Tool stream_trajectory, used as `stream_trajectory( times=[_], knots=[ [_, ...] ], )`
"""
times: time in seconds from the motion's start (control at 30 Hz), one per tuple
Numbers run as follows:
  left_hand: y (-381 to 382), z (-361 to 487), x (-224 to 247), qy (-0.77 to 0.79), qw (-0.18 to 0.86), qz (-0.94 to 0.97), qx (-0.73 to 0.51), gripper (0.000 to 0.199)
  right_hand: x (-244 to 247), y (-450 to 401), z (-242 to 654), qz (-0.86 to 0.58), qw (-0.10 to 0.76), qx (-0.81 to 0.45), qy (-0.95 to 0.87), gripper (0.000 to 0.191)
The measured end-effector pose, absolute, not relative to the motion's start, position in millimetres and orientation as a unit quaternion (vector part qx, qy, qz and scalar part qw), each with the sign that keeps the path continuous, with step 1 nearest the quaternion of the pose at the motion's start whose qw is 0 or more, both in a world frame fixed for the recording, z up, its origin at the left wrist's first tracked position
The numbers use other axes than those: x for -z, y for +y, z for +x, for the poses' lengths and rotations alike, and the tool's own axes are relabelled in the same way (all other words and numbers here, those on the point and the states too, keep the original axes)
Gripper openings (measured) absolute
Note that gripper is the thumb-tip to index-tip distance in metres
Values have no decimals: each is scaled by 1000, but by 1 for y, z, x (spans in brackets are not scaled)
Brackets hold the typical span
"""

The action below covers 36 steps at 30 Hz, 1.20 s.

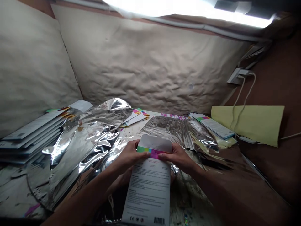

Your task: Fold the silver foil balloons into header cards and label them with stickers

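Two crumpled foil sheets (94,138) lie side by side, a stack of cards (30,135) to their left. One printed card (148,194) sits over the foil, between the hands. The left hand (130,153) and right hand (178,157) pinch its opposite edges, fingers curled over the front.

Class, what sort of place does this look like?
Probably a makeshift packing workspace: a printed card package between the left hand and right hand, stacked packages, crumpled silver foil, paper-lined walls.
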<state>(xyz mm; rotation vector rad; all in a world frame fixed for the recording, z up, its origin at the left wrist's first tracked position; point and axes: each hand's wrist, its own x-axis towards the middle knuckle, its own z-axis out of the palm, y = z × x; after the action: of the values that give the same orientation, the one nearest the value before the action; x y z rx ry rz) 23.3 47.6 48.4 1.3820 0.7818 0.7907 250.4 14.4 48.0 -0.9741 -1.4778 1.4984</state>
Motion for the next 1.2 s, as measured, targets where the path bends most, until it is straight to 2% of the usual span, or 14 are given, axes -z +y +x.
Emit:
stream_trajectory(
  times=[0.07,0.13,0.27,0.33,0.43,0.5,0.57,0.77,0.87,0.93,1.03,1.13,1.2],
  knots=[
    [53,24,-40,359,629,602,-337,27,-37,15,250,-394,411,-551,-610,24],
    [59,23,-32,373,584,638,-337,23,-27,15,250,-410,409,-488,-654,18],
    [64,21,-21,411,308,798,-315,25,-12,15,252,-488,350,-277,-750,12],
    [64,21,-19,419,213,842,-265,19,-7,15,252,-517,322,-190,-770,7],
    [61,23,-16,411,174,868,-215,7,-1,15,249,-542,297,-124,-777,19],
    [60,25,-14,398,155,881,-203,6,0,14,247,-561,272,-84,-778,16],
    [59,26,-13,386,145,891,-192,10,0,14,244,-561,242,-42,-791,4],
    [52,17,-15,341,112,922,-144,28,-8,11,244,-489,168,84,-852,13],
    [46,14,-18,279,88,948,-125,35,-13,2,249,-478,167,95,-857,23],
    [43,16,-18,265,66,955,-117,36,-15,-9,251,-478,215,75,-848,32],
    [41,21,-16,266,49,956,-109,30,-18,-28,247,-457,267,-14,-848,22],
    [41,23,-16,270,62,954,-111,25,-21,-39,238,-487,209,-86,-844,15],
    [41,23,-18,274,76,952,-110,25,-23,-39,233,-530,147,-87,-831,18]
  ],
)
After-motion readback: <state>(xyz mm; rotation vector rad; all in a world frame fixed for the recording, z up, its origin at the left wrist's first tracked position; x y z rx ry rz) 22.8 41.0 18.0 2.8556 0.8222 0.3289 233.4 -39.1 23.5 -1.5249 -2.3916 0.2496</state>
